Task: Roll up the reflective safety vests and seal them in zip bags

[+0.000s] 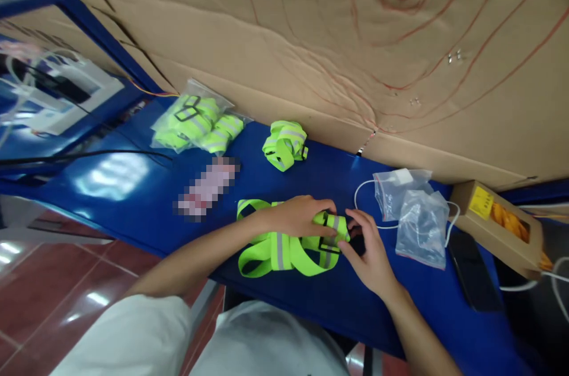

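Note:
A neon yellow reflective strap harness with grey bands lies spread on the blue table in front of me. My left hand is curled over its bunched right end, pressing it down. My right hand pinches the same end near a black buckle, fingers closed on the strap.
A second rolled strap lies farther back. A clear bag of packed straps sits at the back left. Empty clear bags, a white charger cable, a dark phone and a cardboard box lie to the right. A cardboard wall stands behind.

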Motion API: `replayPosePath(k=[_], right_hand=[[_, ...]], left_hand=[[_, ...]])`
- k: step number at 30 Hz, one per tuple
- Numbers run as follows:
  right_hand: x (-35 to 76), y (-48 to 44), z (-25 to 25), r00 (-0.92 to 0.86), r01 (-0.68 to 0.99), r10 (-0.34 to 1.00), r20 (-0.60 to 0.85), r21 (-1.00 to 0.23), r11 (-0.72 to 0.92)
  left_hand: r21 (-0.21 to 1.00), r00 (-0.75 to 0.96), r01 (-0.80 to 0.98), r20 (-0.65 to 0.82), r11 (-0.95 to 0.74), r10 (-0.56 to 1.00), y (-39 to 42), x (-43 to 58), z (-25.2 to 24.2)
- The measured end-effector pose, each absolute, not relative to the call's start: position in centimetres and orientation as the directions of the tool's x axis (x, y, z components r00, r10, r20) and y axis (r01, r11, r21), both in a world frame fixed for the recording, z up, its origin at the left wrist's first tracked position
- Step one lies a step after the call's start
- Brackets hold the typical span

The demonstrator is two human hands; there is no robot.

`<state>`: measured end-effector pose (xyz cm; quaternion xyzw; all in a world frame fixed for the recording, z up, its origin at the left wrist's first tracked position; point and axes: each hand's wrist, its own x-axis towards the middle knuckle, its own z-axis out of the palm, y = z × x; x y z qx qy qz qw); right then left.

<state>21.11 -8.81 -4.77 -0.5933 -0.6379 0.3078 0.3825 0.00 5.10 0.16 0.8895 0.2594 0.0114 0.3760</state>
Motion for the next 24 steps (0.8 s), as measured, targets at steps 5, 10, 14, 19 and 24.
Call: replayPosePath(k=[5,10,14,19,24], right_hand=[[21.2,-8.8,-4.1,-0.225,0.583,0.974,0.037,-0.795,0.165],[21.0,-8.9,-4.0,-0.228,0.595,0.974,0.001,-0.792,0.14],[21.0,-9.2,-3.9,-0.227,0.608,0.974,0.018,-0.779,0.156],[20.9,-9.1,-3.8,-0.07,0.504,0.991,0.115,-0.853,0.134],[20.4,-8.5,-3.9,0.347,0.007,0.895,-0.279,-0.954,-0.3]], left_hand=[[0.82,0.83,0.422,-0.178,-0.386,0.529,3.8,0.5,-1.3],[0.938,0.737,0.326,-0.175,-0.117,0.653,4.3,0.8,-1.5],[0.964,0.719,0.235,-0.258,0.123,0.646,4.1,1.1,-1.9],[0.904,0.777,0.148,-0.356,0.401,0.518,3.4,1.3,-2.3],[0.986,0.741,0.111,-0.165,0.124,0.65,3.6,0.1,-1.2]])
